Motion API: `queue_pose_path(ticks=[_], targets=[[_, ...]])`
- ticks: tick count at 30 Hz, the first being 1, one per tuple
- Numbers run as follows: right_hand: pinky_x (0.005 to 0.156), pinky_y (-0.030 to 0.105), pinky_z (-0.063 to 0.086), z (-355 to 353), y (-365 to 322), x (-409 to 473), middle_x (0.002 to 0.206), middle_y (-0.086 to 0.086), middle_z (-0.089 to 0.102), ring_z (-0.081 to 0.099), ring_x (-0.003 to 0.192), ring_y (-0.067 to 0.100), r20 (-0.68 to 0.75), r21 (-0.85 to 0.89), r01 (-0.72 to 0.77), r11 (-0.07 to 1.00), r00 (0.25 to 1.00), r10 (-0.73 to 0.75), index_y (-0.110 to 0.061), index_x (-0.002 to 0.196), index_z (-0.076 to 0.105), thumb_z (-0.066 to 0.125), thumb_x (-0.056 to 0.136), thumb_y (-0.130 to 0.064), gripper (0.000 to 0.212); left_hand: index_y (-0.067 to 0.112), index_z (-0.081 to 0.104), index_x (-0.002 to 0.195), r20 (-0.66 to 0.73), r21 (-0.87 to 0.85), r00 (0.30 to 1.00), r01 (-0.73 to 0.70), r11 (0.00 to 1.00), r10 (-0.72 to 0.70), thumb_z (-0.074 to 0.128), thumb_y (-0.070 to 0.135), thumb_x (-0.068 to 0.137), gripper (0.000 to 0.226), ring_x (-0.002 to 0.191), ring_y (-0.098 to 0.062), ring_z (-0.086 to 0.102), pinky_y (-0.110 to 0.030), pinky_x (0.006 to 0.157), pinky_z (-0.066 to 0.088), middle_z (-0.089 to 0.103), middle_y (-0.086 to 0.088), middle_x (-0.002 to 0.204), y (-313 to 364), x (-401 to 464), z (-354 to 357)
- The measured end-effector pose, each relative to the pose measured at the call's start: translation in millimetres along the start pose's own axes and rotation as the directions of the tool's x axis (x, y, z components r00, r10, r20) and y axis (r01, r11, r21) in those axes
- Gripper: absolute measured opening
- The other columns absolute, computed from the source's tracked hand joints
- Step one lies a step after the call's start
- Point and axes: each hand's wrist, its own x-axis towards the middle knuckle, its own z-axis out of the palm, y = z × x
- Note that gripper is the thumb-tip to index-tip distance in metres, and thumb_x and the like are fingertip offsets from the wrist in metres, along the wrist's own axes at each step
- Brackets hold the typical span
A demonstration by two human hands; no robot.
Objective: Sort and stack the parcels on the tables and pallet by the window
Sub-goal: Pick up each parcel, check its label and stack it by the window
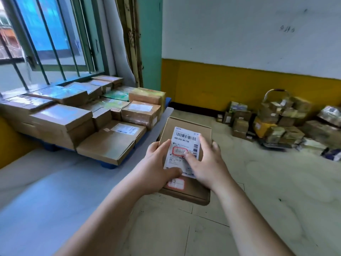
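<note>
I hold a flat brown cardboard parcel (pixel 186 126) with a white barcode label in the air, just past the right edge of the grey table (pixel 42 182). My left hand (pixel 158 163) grips its left edge, thumb across the label's lower part. My right hand (pixel 204 161) holds the right side, fingers lying on the label. To the left, several taped cardboard parcels (pixel 108 143) are stacked on a blue pallet (pixel 107 165) that stands on the table under the barred window.
A heap of small parcels (pixel 273 119) around a yellow basket lies on the floor by the yellow-and-white wall at the right. Pale tiled floor (pixel 258 182) lies below the held parcel. The window (pixel 46 43) has green bars.
</note>
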Motion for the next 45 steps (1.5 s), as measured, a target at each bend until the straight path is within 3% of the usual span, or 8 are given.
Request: queue_pose_path(ticks=[5,11,20,24,28,33,37,45], targets=[[0.109,0.034,0.034,9,-2,69,0.162,0.005,0.007,0.035,0.141,0.027,0.025,0.006,0.051,0.999,0.998,-0.051,-0.037,0.155,0.012,0.052,0.094,-0.056,0.076,0.039,0.012,0.15,-0.054,0.03,0.998,0.033,0.999,-0.031,0.07,0.035,0.084,0.088,0.109,0.001,0.04,-0.006,0.071,0.038,0.012,0.014,0.152,-5,55,-8],[0.108,0.034,0.034,12,-2,158,0.161,0.006,0.007,0.035,0.14,0.029,0.098,0.033,0.148,0.988,0.984,-0.151,-0.036,0.155,0.012,0.052,0.094,-0.055,0.075,0.039,0.017,0.149,-0.204,0.032,0.974,0.112,0.993,-0.103,0.072,0.034,0.081,0.087,0.113,-0.002,0.041,-0.021,0.095,0.043,0.016,0.013,0.151,-6,125,-10],[0.105,0.033,0.037,0,-20,274,0.157,0.008,0.016,0.038,0.136,0.028,0.176,0.093,0.312,0.945,0.929,-0.324,-0.036,0.154,0.016,0.054,0.093,-0.054,0.074,0.036,0.015,0.151,-0.387,0.017,0.898,0.236,0.972,-0.211,0.071,0.033,0.082,0.089,0.135,-0.011,0.032,-0.015,0.093,0.028,0.006,0.005,0.157,11,215,-20],[0.103,0.034,0.037,22,-44,300,0.154,0.006,0.019,0.037,0.136,0.027,0.231,0.118,0.384,0.916,0.886,-0.401,-0.035,0.155,0.015,0.051,0.095,-0.054,0.073,0.038,0.019,0.15,-0.48,-0.049,0.835,0.281,0.958,-0.269,0.074,0.028,0.081,0.089,0.12,-0.005,0.039,-0.02,0.093,0.043,0.011,0.008,0.155,0,227,-38],[0.111,0.041,0.032,61,-78,321,0.159,0.004,0.01,0.028,0.142,0.029,0.304,0.142,0.421,0.896,0.843,-0.444,-0.038,0.156,0.01,0.048,0.095,-0.057,0.074,0.039,0.017,0.15,-0.562,-0.096,0.767,0.311,0.946,-0.309,0.076,0.024,0.08,0.093,0.11,0.0,0.037,-0.004,0.064,0.043,0.012,0.01,0.154,-29,234,-68],[0.112,0.04,0.031,110,-136,344,0.163,0.005,0.0,0.028,0.145,0.03,0.398,0.105,0.49,0.865,0.777,-0.488,-0.038,0.157,0.009,0.045,0.097,-0.057,0.072,0.034,0.022,0.149,-0.651,-0.125,0.697,0.293,0.948,-0.301,0.076,0.019,0.079,0.089,0.12,-0.005,0.038,-0.013,0.091,0.039,0.021,0.002,0.15,-81,243,-117],[0.111,0.041,0.034,147,-185,373,0.162,0.01,0.006,0.032,0.142,0.033,0.433,0.071,0.547,0.834,0.736,-0.52,-0.037,0.156,0.014,0.048,0.096,-0.056,0.072,0.027,0.021,0.151,-0.66,-0.103,0.681,0.335,0.936,-0.316,0.072,0.025,0.083,0.084,0.125,-0.003,0.032,0.005,0.08,0.025,0.02,-0.001,0.152,-121,261,-163],[0.111,0.037,0.032,218,-249,415,0.161,0.011,0.012,0.034,0.141,0.031,0.535,0.076,0.61,0.789,0.643,-0.548,-0.034,0.157,0.016,0.053,0.094,-0.056,0.077,0.027,0.025,0.15,-0.661,-0.033,0.64,0.497,0.867,-0.392,0.064,0.052,0.078,0.086,0.141,-0.02,0.027,-0.038,0.116,0.026,0.025,-0.005,0.154,-184,275,-223]])
